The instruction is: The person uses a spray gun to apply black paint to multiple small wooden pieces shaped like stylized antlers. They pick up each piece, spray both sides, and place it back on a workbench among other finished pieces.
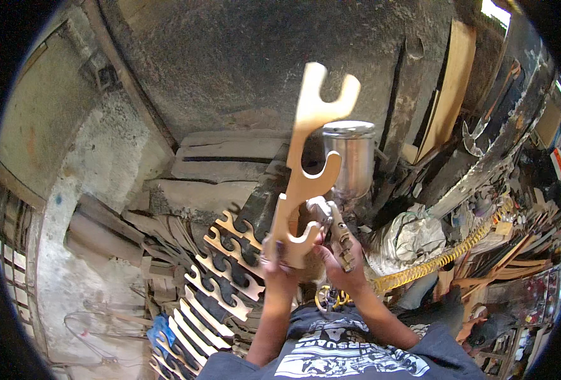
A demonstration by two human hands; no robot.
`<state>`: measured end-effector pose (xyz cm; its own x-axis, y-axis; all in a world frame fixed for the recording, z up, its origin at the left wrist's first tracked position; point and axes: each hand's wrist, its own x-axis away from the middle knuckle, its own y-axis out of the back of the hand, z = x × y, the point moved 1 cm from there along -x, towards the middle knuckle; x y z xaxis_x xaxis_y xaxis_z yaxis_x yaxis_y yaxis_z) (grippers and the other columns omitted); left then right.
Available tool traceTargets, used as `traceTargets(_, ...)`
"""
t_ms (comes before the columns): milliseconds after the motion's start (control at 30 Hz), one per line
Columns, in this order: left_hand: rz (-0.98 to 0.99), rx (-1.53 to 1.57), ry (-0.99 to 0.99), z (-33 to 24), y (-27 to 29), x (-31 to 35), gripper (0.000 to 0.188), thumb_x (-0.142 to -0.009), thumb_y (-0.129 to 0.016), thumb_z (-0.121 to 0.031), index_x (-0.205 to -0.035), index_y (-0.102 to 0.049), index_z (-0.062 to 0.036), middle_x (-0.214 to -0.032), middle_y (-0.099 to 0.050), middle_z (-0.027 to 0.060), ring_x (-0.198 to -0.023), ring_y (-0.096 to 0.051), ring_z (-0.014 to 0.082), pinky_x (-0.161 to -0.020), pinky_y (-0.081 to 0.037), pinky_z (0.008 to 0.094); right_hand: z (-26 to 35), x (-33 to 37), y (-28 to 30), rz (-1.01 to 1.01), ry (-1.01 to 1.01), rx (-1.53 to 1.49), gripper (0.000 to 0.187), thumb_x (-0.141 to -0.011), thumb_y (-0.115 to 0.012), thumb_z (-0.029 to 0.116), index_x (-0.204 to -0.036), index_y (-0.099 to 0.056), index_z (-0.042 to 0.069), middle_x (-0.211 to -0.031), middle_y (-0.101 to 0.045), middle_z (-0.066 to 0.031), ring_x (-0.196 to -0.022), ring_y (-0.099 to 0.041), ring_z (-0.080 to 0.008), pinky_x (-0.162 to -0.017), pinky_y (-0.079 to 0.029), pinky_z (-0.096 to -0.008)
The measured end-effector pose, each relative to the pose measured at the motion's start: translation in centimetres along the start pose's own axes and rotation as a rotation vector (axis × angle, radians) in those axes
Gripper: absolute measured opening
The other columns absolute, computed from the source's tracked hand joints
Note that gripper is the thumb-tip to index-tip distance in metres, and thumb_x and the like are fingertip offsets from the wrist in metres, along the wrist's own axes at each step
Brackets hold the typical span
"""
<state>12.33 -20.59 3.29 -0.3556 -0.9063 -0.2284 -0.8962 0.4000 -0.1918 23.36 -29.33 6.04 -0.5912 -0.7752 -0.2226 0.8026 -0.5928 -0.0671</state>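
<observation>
My left hand (278, 261) grips the lower end of a pale wooden hook rack (299, 139), a flat board with curved U-shaped notches along its right side. The board stands nearly upright in front of me, tilted slightly right at the top. In my right hand (345, 273) is a spray gun (339, 237), its fingers closed round the metal handle. A shiny cylindrical metal cup (349, 158) with a lid sits on top of the gun, just right of the board. The gun's nozzle is partly hidden behind the board.
Several similar wooden hook racks (214, 290) lie in rows at lower left. A coiled yellow air hose (445, 259) runs off to the right, beside a crumpled pale sack (413, 237). Wood strips and scraps (515, 272) pile at right. Planks (220, 155) lie by the dark wall.
</observation>
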Motion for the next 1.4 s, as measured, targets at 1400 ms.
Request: traceTargets(1400, 0.029, 0.320, 0.545, 3.3, 31.8, -20.2, 0.033, -0.092, -0.062, -0.024, -0.108, -0.061, 0.0042, -0.095, -0.070, 0.0122, -0.081, -0.069, 0.0189, -0.069, -0.058, 0.0299, 14.3, 4.5, 3.7, 0.303, -0.083, 0.131, 0.032, -0.090, -0.063, 0.023, -0.105, -0.059, -0.004, -0.078, -0.066, -0.0082, -0.067, -0.062, -0.0152, -0.061, -0.049, -0.0287)
